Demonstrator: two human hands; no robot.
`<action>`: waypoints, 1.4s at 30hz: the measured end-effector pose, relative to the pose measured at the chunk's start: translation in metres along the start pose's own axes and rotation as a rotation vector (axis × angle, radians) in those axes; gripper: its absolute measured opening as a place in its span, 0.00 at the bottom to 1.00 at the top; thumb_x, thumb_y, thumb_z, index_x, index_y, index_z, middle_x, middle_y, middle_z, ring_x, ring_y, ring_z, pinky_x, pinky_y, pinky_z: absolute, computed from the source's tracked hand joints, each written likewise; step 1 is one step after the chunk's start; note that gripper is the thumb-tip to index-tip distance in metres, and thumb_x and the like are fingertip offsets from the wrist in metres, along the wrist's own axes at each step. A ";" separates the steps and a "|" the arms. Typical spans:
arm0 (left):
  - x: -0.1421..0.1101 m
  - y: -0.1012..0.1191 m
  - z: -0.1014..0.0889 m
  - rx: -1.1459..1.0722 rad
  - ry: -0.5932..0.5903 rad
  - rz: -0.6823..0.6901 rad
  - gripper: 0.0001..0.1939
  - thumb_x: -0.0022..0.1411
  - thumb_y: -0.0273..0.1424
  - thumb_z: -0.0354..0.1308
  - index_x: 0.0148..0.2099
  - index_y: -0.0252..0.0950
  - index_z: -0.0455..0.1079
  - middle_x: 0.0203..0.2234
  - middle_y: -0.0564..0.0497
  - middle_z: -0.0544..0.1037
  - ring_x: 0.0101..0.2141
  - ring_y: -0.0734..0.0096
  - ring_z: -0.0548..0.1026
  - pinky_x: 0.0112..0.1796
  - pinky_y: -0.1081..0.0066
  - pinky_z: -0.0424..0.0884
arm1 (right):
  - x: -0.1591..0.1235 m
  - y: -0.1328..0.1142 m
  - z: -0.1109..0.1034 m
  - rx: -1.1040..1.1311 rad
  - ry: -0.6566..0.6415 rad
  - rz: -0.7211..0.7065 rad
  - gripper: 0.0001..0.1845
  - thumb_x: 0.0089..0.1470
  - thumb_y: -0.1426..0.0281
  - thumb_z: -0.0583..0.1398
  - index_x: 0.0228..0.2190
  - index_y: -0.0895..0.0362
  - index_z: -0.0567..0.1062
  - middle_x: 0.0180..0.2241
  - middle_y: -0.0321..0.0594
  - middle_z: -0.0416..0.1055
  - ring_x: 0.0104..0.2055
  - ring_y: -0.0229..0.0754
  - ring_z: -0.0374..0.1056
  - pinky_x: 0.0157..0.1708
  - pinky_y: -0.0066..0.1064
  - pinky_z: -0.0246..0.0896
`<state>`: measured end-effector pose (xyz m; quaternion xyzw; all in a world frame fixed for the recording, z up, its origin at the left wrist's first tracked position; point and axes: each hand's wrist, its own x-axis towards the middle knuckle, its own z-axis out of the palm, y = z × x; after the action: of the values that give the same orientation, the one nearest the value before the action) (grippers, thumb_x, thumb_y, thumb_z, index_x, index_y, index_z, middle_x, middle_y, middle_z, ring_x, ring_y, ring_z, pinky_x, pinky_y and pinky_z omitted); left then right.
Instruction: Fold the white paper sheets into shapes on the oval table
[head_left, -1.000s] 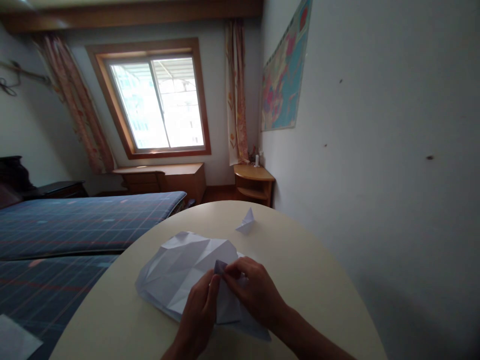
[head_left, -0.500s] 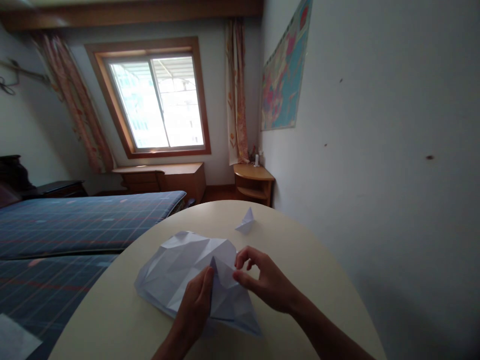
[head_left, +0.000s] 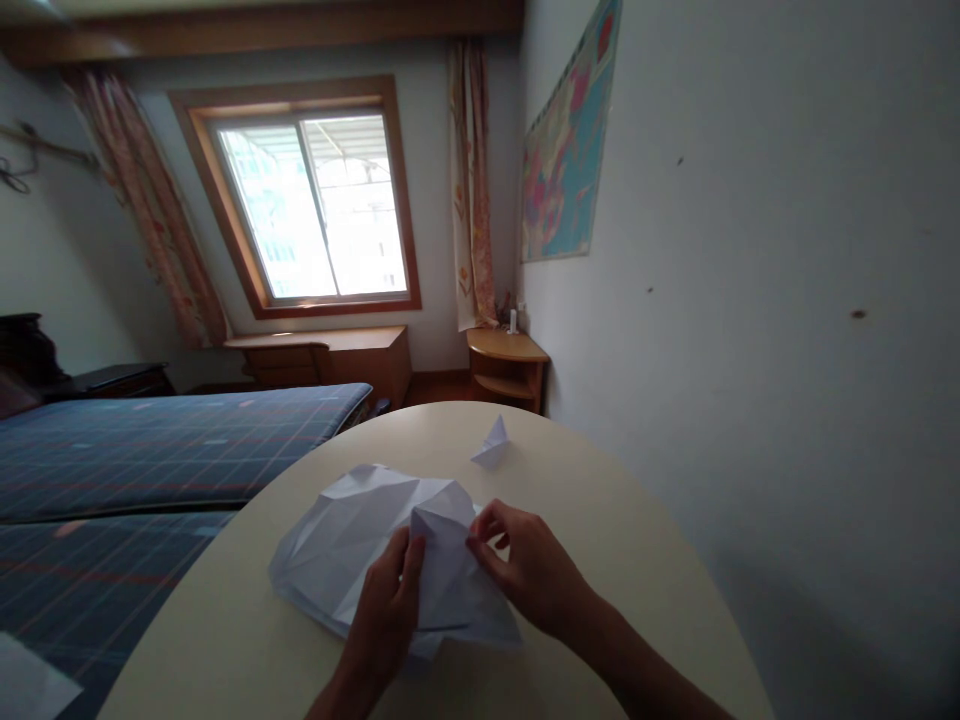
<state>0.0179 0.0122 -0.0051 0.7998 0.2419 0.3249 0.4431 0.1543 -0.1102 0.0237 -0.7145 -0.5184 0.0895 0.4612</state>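
Observation:
A large creased white paper sheet lies on the round cream table in front of me. My left hand pinches a raised fold of that sheet from the left, thumb on top. My right hand pinches the same fold from the right, fingers curled on the paper's edge. The raised flap stands between both hands. A small folded white paper piece sits farther back on the table, apart from both hands.
A bed with a blue plaid cover runs along the table's left side. A white wall stands close on the right, with a map on it. A wooden corner shelf and a window are beyond the table.
The right hand let go of the fold, opened briefly, then pinched the paper's right edge again. The raised flap has spread wider and stands taller between the hands.

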 end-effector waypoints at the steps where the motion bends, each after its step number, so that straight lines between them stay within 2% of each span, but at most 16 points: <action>1: 0.001 -0.002 0.000 -0.018 -0.003 -0.003 0.18 0.62 0.44 0.45 0.38 0.36 0.67 0.30 0.50 0.75 0.30 0.66 0.72 0.32 0.71 0.67 | 0.001 0.001 -0.001 0.050 0.027 0.041 0.04 0.53 0.69 0.56 0.29 0.56 0.68 0.28 0.37 0.70 0.31 0.38 0.66 0.29 0.26 0.59; 4: 0.003 -0.008 0.003 -0.056 -0.017 0.015 0.17 0.62 0.42 0.47 0.46 0.37 0.64 0.39 0.48 0.75 0.35 0.65 0.74 0.34 0.70 0.70 | 0.005 0.006 -0.002 0.188 0.082 0.144 0.08 0.54 0.64 0.55 0.28 0.56 0.64 0.24 0.34 0.66 0.26 0.36 0.63 0.23 0.25 0.54; 8: -0.001 -0.012 0.005 0.058 0.039 0.125 0.16 0.62 0.39 0.47 0.50 0.39 0.61 0.44 0.46 0.73 0.40 0.64 0.74 0.38 0.67 0.71 | 0.007 0.012 0.001 0.436 0.007 0.160 0.10 0.53 0.63 0.56 0.28 0.56 0.62 0.23 0.32 0.63 0.25 0.34 0.58 0.22 0.24 0.51; 10: -0.003 -0.008 0.004 0.169 0.059 0.152 0.13 0.61 0.39 0.50 0.45 0.39 0.63 0.39 0.48 0.75 0.36 0.65 0.75 0.36 0.68 0.72 | 0.006 0.011 0.004 0.503 -0.023 0.130 0.10 0.53 0.64 0.56 0.28 0.57 0.62 0.24 0.31 0.61 0.26 0.33 0.57 0.23 0.23 0.51; 14: -0.004 0.002 -0.002 0.443 0.170 0.125 0.12 0.56 0.42 0.54 0.29 0.40 0.62 0.20 0.54 0.73 0.22 0.66 0.74 0.24 0.71 0.68 | 0.001 0.004 0.008 0.537 -0.077 0.107 0.09 0.52 0.66 0.58 0.28 0.57 0.63 0.23 0.30 0.60 0.25 0.32 0.56 0.23 0.23 0.49; 15: -0.004 0.002 -0.003 0.484 0.187 0.125 0.13 0.56 0.42 0.54 0.27 0.40 0.61 0.18 0.55 0.72 0.20 0.67 0.73 0.22 0.72 0.67 | 0.001 0.003 0.009 0.531 -0.081 0.110 0.09 0.52 0.66 0.58 0.28 0.57 0.63 0.23 0.30 0.60 0.25 0.32 0.55 0.23 0.22 0.49; 17: -0.003 0.001 -0.005 0.496 0.200 0.149 0.09 0.57 0.39 0.53 0.31 0.40 0.61 0.19 0.56 0.73 0.19 0.69 0.74 0.20 0.74 0.67 | 0.001 0.002 0.010 0.514 -0.070 0.118 0.09 0.52 0.66 0.58 0.28 0.57 0.63 0.22 0.30 0.60 0.24 0.32 0.55 0.23 0.22 0.48; 18: -0.003 -0.001 -0.006 0.480 0.214 0.180 0.07 0.57 0.37 0.53 0.35 0.40 0.62 0.21 0.55 0.75 0.20 0.69 0.74 0.20 0.75 0.67 | 0.001 0.003 0.011 0.508 -0.060 0.122 0.09 0.52 0.66 0.58 0.28 0.57 0.63 0.22 0.30 0.60 0.24 0.31 0.55 0.22 0.22 0.48; 21: -0.002 -0.006 -0.007 0.442 0.298 0.352 0.16 0.57 0.32 0.52 0.49 0.38 0.57 0.37 0.48 0.76 0.29 0.70 0.76 0.22 0.76 0.70 | 0.003 0.005 0.012 0.514 -0.021 0.128 0.10 0.52 0.65 0.57 0.28 0.57 0.62 0.22 0.30 0.60 0.24 0.32 0.56 0.21 0.22 0.48; 23: -0.001 -0.007 -0.008 0.494 0.353 0.511 0.15 0.57 0.30 0.53 0.48 0.38 0.57 0.43 0.45 0.72 0.35 0.69 0.75 0.25 0.76 0.71 | 0.004 0.006 0.011 0.519 0.001 0.133 0.10 0.53 0.65 0.57 0.28 0.57 0.62 0.22 0.30 0.60 0.23 0.32 0.57 0.21 0.22 0.49; 26: 0.001 -0.003 -0.012 0.717 0.392 0.628 0.05 0.59 0.31 0.54 0.38 0.38 0.62 0.37 0.48 0.72 0.35 0.70 0.74 0.25 0.77 0.68 | 0.003 0.004 0.010 0.495 0.036 0.117 0.10 0.53 0.64 0.57 0.28 0.57 0.62 0.22 0.31 0.62 0.24 0.33 0.59 0.20 0.22 0.51; 30: 0.002 0.002 -0.016 0.874 0.444 0.605 0.07 0.61 0.35 0.52 0.39 0.37 0.66 0.34 0.49 0.72 0.33 0.70 0.73 0.25 0.77 0.66 | 0.000 -0.006 0.011 0.468 0.066 0.070 0.09 0.54 0.64 0.56 0.29 0.56 0.63 0.26 0.34 0.67 0.28 0.35 0.65 0.23 0.23 0.58; 35: 0.005 -0.002 -0.017 0.891 0.439 0.558 0.10 0.62 0.37 0.51 0.39 0.36 0.65 0.36 0.48 0.73 0.35 0.69 0.73 0.26 0.77 0.66 | -0.003 -0.013 0.014 0.442 0.068 0.030 0.08 0.54 0.64 0.56 0.29 0.56 0.64 0.32 0.37 0.71 0.34 0.38 0.68 0.27 0.25 0.64; 39: 0.006 -0.006 -0.018 0.840 0.441 0.473 0.14 0.61 0.42 0.50 0.40 0.35 0.63 0.36 0.48 0.73 0.29 0.73 0.73 0.23 0.77 0.64 | -0.005 -0.013 0.018 0.433 0.062 0.008 0.08 0.54 0.64 0.57 0.29 0.56 0.64 0.34 0.37 0.71 0.35 0.38 0.69 0.29 0.26 0.66; 42: 0.006 -0.006 -0.019 0.810 0.453 0.470 0.14 0.62 0.42 0.49 0.39 0.35 0.63 0.31 0.50 0.73 0.26 0.74 0.72 0.22 0.78 0.63 | -0.006 -0.014 0.019 0.425 0.063 0.003 0.08 0.54 0.64 0.57 0.29 0.56 0.64 0.34 0.38 0.71 0.35 0.38 0.69 0.29 0.26 0.66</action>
<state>0.0070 0.0295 -0.0007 0.8496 0.2521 0.4606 -0.0502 0.1308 -0.1036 0.0212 -0.6045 -0.4720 0.1751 0.6174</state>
